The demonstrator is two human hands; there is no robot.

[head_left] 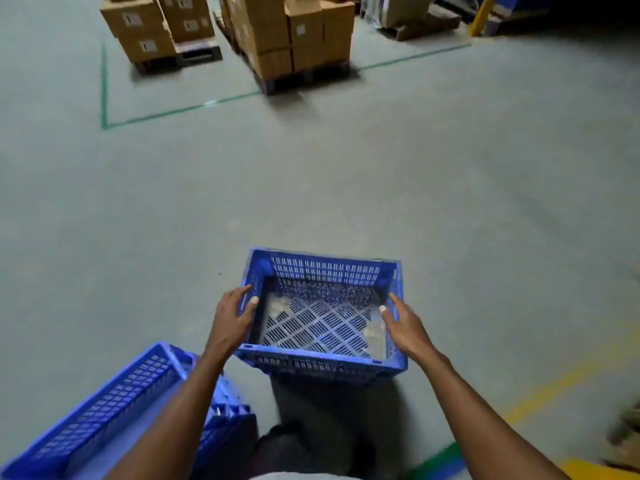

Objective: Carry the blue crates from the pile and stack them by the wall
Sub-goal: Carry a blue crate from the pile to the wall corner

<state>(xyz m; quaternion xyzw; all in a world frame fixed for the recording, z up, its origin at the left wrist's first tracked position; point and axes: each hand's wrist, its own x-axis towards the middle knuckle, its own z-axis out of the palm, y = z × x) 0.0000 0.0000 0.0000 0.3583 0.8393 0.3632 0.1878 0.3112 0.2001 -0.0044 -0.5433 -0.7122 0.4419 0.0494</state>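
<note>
Head view, near to far: a tilted blue crate (104, 420) lies at near left. Just beyond it, the carried crate (323, 315) hangs level over the floor (346, 185). The left hand (232, 320) grips its left rim, thumb inside; the right hand (403, 323) grips the right rim likewise. Keep both holds even and the crate level while walking. Cardboard boxes (294, 32) on pallets stand far ahead; no wall is visible.

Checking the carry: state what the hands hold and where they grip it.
Blue crate, held by its two side rims: left hand on the left rim, right hand on the right, thumbs inside.
</note>
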